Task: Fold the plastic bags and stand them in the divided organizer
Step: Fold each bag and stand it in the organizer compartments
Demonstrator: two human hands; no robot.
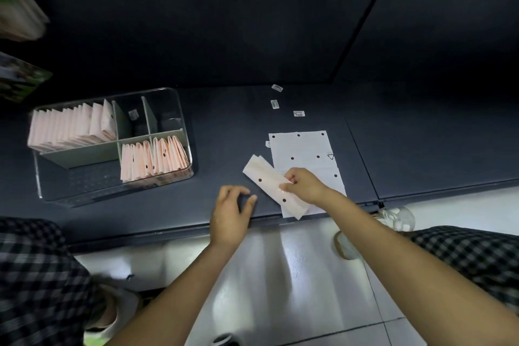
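A long folded strip of white plastic bag (268, 181) with dark dots lies slanted near the front edge of the dark surface. My right hand (304, 185) pinches it near its middle. Under it lies a flat white bag (304, 149) with the same dots. My left hand (231, 212) hovers left of the strip with its fingers loosely curled, holding nothing. At the left stands the clear divided organizer (179, 98). Folded pink bags stand in its back left compartment (74, 128) and its front right compartment (154, 159).
Three small white labels (298, 113) lie behind the flat bag. Boxes (19, 8) stick in at the far left. Below the dark surface's front edge (168, 232) is a glossy tiled floor, with my checkered knees at both sides and a clear cup (397, 218).
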